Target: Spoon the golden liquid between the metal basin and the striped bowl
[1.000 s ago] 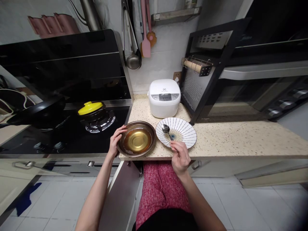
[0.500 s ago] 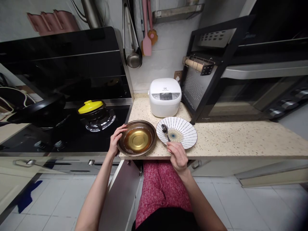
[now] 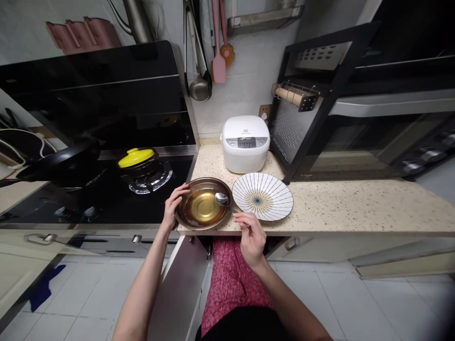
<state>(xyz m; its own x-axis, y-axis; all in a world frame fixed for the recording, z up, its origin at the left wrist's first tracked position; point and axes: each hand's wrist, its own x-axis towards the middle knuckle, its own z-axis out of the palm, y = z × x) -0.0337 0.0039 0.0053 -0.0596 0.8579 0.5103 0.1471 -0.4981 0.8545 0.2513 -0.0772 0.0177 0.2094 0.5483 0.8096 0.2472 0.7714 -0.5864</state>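
Note:
A round metal bowl [image 3: 181, 219] of clear brownish-gold liquid stands at the left end of the counter. My left hand [image 3: 172, 206] grips its left edge, fingers reaching over the rim. My right hand [image 3: 253, 237] is closed on the handle of a metal spoon [image 3: 222, 199]. The spoon's head is over the right part of the bowl, above the liquid; I cannot tell whether it carries any. Beside the bowl lies a white plate [image 3: 277, 196] with dark radiating lines, and a thin yellowish wet patch shows around its centre.
Behind the plate stands a white rice cooker [image 3: 246, 147]. To the left, a yellow-lidded pot [image 3: 137, 158] and a black wok [image 3: 71, 163] sit on the stove. An oven [image 3: 384, 137] occupies the right rear. Below the counter, a cabinet door [image 3: 177, 289] hangs open.
My right hand has moved left with the spoon, from over the plate to over the bowl. My left hand stays at the bowl's rim.

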